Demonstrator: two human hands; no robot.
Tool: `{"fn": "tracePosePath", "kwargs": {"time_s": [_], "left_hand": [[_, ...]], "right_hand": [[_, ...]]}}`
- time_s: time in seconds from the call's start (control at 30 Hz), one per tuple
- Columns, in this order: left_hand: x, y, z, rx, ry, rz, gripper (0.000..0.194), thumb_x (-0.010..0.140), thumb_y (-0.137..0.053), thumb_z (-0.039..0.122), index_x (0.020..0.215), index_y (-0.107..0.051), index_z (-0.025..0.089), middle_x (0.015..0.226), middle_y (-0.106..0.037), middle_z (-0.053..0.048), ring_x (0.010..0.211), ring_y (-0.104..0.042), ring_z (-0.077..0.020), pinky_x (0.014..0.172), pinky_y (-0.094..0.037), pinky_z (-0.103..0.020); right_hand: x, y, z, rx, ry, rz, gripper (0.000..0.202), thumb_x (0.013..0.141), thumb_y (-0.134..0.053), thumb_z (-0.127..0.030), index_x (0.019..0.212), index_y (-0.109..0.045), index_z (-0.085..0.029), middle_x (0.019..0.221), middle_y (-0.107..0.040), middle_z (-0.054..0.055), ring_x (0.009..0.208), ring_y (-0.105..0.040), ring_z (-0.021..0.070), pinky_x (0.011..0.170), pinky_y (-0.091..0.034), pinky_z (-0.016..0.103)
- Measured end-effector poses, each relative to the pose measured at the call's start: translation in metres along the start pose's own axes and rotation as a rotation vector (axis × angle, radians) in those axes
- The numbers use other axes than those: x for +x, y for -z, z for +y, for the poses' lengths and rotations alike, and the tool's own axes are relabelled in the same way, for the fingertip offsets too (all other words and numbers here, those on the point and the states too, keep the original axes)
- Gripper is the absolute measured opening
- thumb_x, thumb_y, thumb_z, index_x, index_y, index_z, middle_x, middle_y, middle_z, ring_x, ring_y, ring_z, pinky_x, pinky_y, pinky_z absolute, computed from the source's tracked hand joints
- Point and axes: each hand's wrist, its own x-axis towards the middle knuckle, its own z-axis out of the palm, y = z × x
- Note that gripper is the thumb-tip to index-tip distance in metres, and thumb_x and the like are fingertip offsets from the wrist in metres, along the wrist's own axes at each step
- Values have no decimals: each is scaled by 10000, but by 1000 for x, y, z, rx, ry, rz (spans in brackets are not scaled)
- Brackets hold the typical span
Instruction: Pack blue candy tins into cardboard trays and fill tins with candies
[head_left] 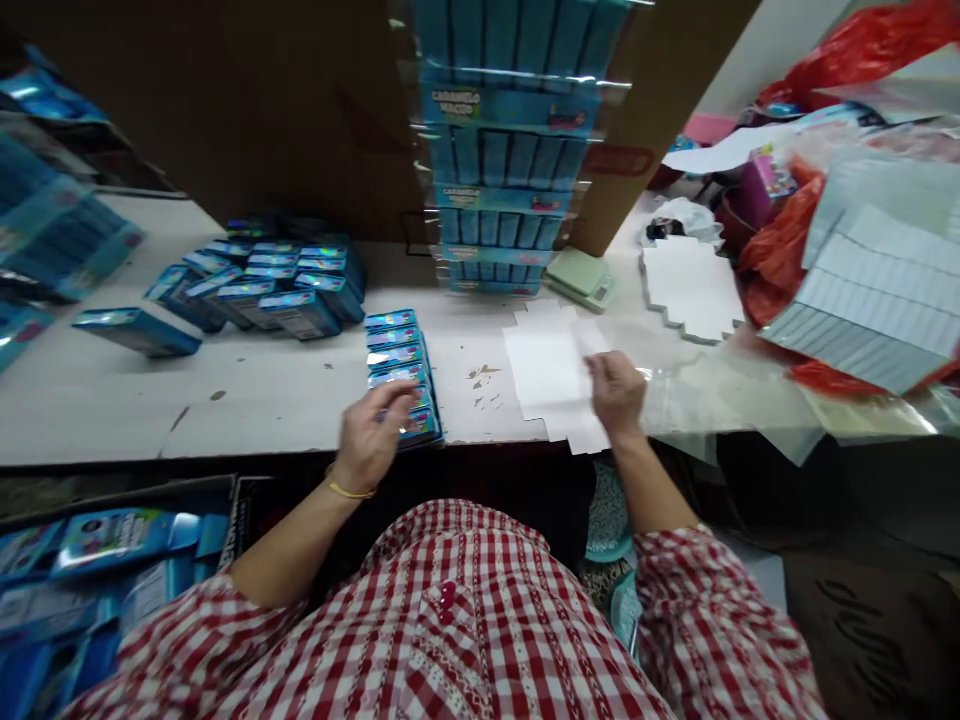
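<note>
A row of several small blue boxes (393, 338) stands near the front edge of the white table. My left hand (370, 430) is over the near end of that row, its fingers curled; whether they grip a box is hard to make out. On the right, a white die-cut card sheet (551, 365) lies flat, its lower end reaching the table edge. My right hand (616, 392) is at the sheet's right side with fingers drawn together. The fingertips are blurred, and what they may hold cannot be made out.
More blue boxes (274, 285) stand at the back left. Behind are stacked blue packs (499, 160) in clear wrap and a green case (579, 278). White card sheets (691, 285) and red bags (784, 245) lie right. A carton of blue packaging (112, 540) is lower left.
</note>
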Motion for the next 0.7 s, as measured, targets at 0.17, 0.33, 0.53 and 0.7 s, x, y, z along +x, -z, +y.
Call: {"fn": "tracePosePath", "kwargs": {"time_s": [0.17, 0.33, 0.53, 0.7], "left_hand": [[6, -25, 29, -366, 333, -271, 515, 707, -651, 535, 1042, -602, 146, 916, -674, -85, 759, -641, -154, 676, -528, -287], [18, -1, 27, -413, 346, -118, 333, 730, -657, 443, 778, -602, 118, 718, -652, -45, 553, -602, -95, 494, -477, -193], [19, 26, 7, -177, 74, 48, 442, 724, -623, 540, 858, -559, 124, 764, -627, -38, 489, -536, -64, 454, -425, -183], [3, 40, 6, 252, -355, -28, 620, 591, -790, 398, 1128, -554, 195, 1035, -597, -62, 738, -571, -125, 695, -492, -271]], "right_hand": [[-15, -45, -149, 114, 487, -255, 271, 938, -388, -313, 796, -593, -206, 703, -580, 43, 686, -547, 163, 641, -432, 269], [-30, -60, -162, 200, 652, -335, 295, 930, -351, -200, 1147, -552, -212, 869, -615, 64, 786, -562, 191, 683, -451, 302], [-27, -72, -164, -20, 704, -127, 230, 905, -465, -210, 715, -594, -203, 630, -583, 18, 608, -513, 150, 547, -324, 283], [-16, -82, -181, -73, 786, -87, 382, 915, -455, -323, 559, -503, -193, 532, -527, 26, 550, -485, 147, 528, -278, 285]]}}
